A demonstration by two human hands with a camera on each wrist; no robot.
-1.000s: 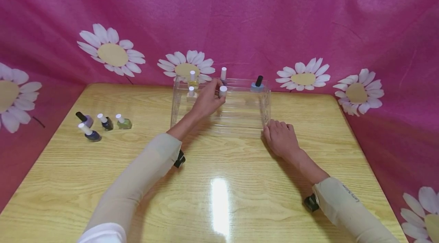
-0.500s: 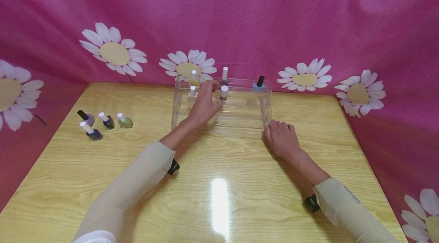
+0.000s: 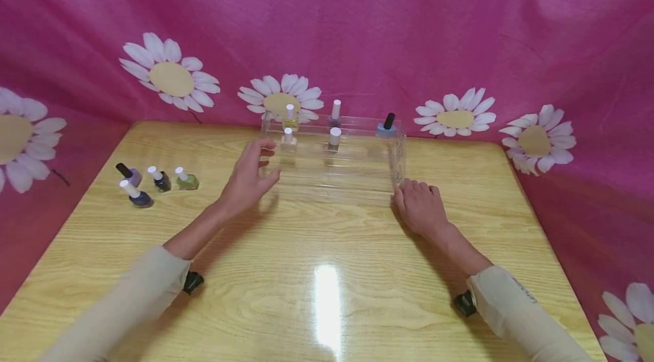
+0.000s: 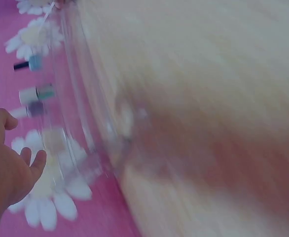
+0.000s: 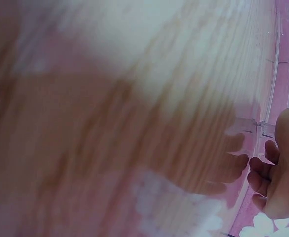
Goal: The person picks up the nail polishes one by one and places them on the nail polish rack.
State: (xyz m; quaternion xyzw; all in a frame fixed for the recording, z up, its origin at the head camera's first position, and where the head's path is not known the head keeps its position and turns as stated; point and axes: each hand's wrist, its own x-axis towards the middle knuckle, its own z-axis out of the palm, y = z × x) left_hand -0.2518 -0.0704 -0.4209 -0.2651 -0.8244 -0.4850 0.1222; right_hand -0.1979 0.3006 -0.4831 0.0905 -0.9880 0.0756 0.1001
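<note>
A clear stepped display rack (image 3: 397,160) stands at the back of the table, holding several nail polish bottles. On its upper tier are a yellow bottle (image 3: 290,122), a white-capped purplish bottle (image 3: 334,122) and a light blue bottle (image 3: 386,129) with a black cap. One tier lower stand a pale bottle (image 3: 288,143) and a bottle with a wide white cap (image 3: 334,140). My left hand (image 3: 245,177) is at the rack's left side, fingers loosely spread and nothing in them. My right hand (image 3: 421,206) grips the front right corner of the rack with curled fingers.
On the left of the wooden table (image 3: 286,271) stand more polish bottles: a lilac one (image 3: 134,178), a black one (image 3: 163,182), a green one (image 3: 189,181) and a dark blue one (image 3: 141,200). A pink flowered curtain (image 3: 357,27) hangs behind.
My left hand has let go of the wide white-capped nail polish bottle, which stands on the lower tier, and has moved left and toward me. The right hand stays at the corner.
</note>
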